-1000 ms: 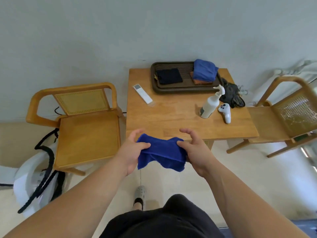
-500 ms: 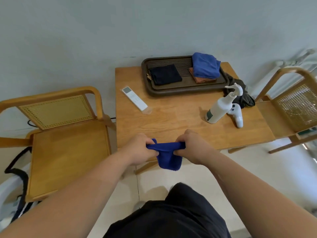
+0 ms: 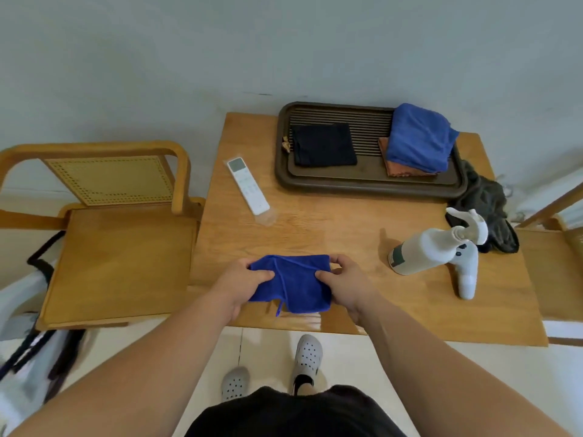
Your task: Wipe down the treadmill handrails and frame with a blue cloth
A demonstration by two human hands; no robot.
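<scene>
Blue cloth (image 3: 291, 283): folded to a rough square, one hemmed corner hanging off its near side. It sits over the near edge of the wooden table (image 3: 331, 234). Cannot tell whether it rests on the top or is held just above it.

Left hand (image 3: 243, 283) pinches the cloth's 9 o'clock side, thumb on top. Right hand (image 3: 345, 285) pinches the 3 o'clock side the same way. Both hands are closed on the cloth.

No treadmill in view, so wiping looks not yet started. This reads as cloth preparation.

Around the cloth:
- 11 o'clock: white remote (image 3: 248, 186), well apart.
- 1 o'clock: dark tray (image 3: 362, 187) holding a black cloth (image 3: 323, 145) and a folded blue towel (image 3: 419, 137) on an orange one.
- 3 o'clock: white spray bottle (image 3: 426, 250), with a white controller (image 3: 466, 275) just beside it.
- 9 o'clock: wooden chair (image 3: 120, 247), set close to the table's side.

Risks, as judgement:
- The loose corner could let the fold fall open when one hand lets go.
- A right-hand reach for the bottle could knock the controller, which lies close to it.
- The tray's blue towel could be taken for the working cloth.

Room: bare tabletop between cloth and remote, and between cloth and bottle. The table edge lies directly under the hands. Open floor at 6 o'clock, by the feet. A second chair crowds the far 3 o'clock side.
</scene>
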